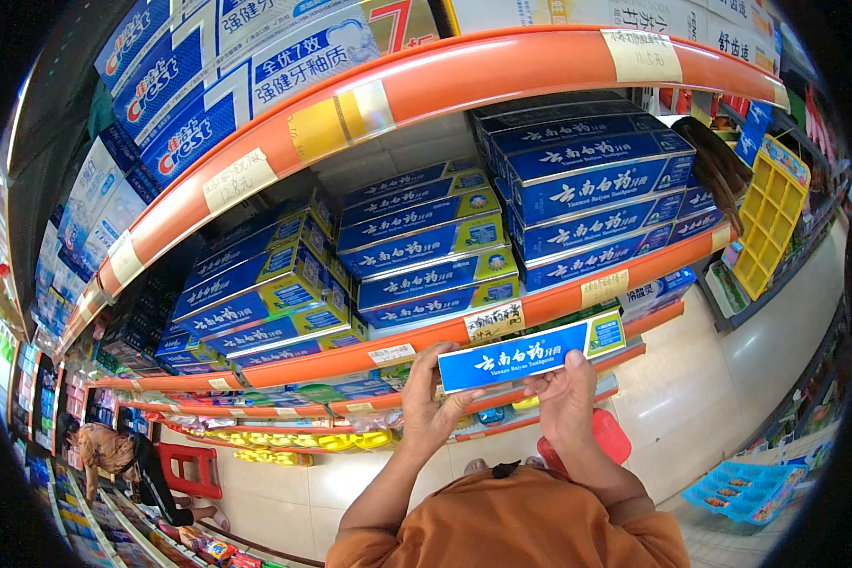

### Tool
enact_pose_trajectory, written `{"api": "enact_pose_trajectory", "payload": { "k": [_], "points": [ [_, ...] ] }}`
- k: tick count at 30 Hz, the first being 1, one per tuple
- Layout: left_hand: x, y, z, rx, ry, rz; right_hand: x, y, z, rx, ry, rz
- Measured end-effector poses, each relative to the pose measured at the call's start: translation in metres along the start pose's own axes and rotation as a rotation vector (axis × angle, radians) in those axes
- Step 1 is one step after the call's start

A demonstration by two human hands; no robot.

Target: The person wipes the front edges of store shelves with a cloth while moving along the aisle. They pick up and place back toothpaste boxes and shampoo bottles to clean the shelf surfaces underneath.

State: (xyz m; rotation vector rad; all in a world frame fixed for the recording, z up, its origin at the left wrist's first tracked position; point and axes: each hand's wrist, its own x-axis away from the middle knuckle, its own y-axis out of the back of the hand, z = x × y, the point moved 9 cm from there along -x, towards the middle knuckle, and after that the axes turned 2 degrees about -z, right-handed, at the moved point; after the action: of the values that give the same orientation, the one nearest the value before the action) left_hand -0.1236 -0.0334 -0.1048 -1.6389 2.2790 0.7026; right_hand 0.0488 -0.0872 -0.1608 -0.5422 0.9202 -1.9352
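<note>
Both hands grip one blue toothpaste box with a green-and-yellow right end, held lengthwise in front of the shelf. My left hand has its left end between thumb and fingers. Near the right part of its lower edge, my right hand holds it with the thumb on the front face. Behind it, stacks of similar boxes fill the shelf: a green-ended stack in the middle, another on the left, and a tall blue stack on the right.
An orange shelf edge with price tags runs just behind the held box; an upper orange edge carries Crest boxes. A red stool and a bending person are at left. A blue tray is at lower right.
</note>
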Motion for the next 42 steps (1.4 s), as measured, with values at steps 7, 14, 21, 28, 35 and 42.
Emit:
{"api": "enact_pose_trajectory", "payload": {
  "k": [7,14,21,28,35,42],
  "points": [
    [-0.001,0.0,-0.006,0.072,-0.062,-0.034,0.0,-0.004,0.007,0.004,0.016,-0.011],
    [0.0,0.012,0.005,0.227,0.111,-0.092,-0.003,-0.005,0.024,0.172,0.14,0.075],
    [-0.003,0.022,0.006,0.352,0.263,-0.122,-0.008,0.002,0.029,0.165,0.148,0.034],
    [-0.004,0.029,-0.006,0.361,0.258,-0.188,-0.003,-0.004,0.037,0.246,0.251,-0.001],
    [0.003,0.054,-0.012,0.259,0.041,-0.344,-0.001,-0.019,0.032,0.443,0.284,0.104],
    [-0.003,0.069,-0.025,0.146,-0.144,-0.433,-0.017,-0.062,0.032,0.477,0.326,0.248]
  ]
}}
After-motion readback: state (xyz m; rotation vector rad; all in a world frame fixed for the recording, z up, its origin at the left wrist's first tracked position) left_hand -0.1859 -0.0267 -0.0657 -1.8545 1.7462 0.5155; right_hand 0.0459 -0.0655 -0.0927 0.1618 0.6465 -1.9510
